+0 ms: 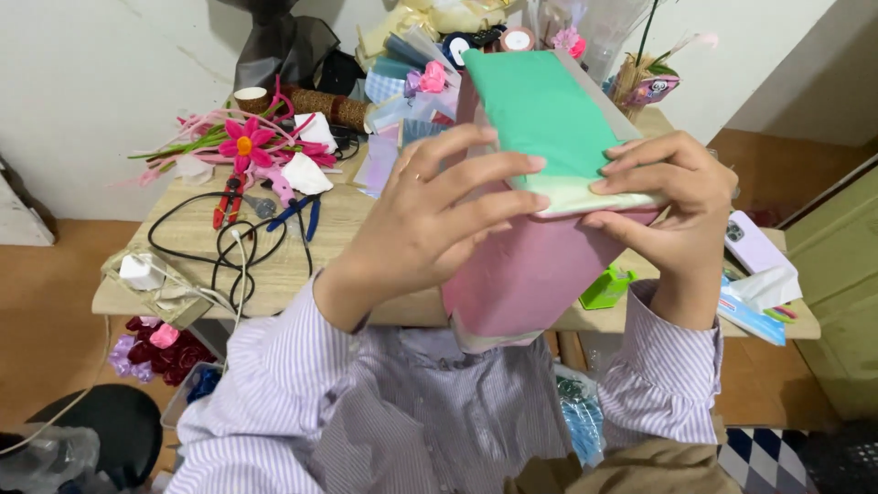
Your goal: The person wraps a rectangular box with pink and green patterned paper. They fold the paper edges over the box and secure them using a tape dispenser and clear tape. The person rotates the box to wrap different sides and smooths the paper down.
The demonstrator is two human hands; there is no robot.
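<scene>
Lying along the table's (274,274) left edge are a white charger block (140,272) and a clear plastic wrapper, with black cables (229,247) looping toward the middle. Behind them, near the back-left corner, sits a pink handmade flower (243,142) with green stems, and just in front of it red-handled pliers (227,199) and blue-handled pliers (302,212).

Held up above the table's front edge, close to the camera, is a stack of coloured paper sheets (540,183), green on top, pale green under it, pink below. The left hand (430,224) lies against the stack's left side with its fingers spread and reaching across onto the green sheet; it presses flat more than it closes round anything. The right hand (668,197) grips the stack's right edge, fingertips curled onto the pale green sheet and thumb under it.

Judging by how the fingertips meet on the top sheets, the step in hand seems to be leafing through or parting the sheets to pick one out. The next move would call for a light pinch on a single sheet's edge while the other hand keeps the rest steady, so the thin sheets do not slide or crease.

At the table's right edge lie a small green box (605,286), a lilac phone (754,242) and a tissue pack (759,306). Ribbon rolls and wrapping material crowd the back edge.
</scene>
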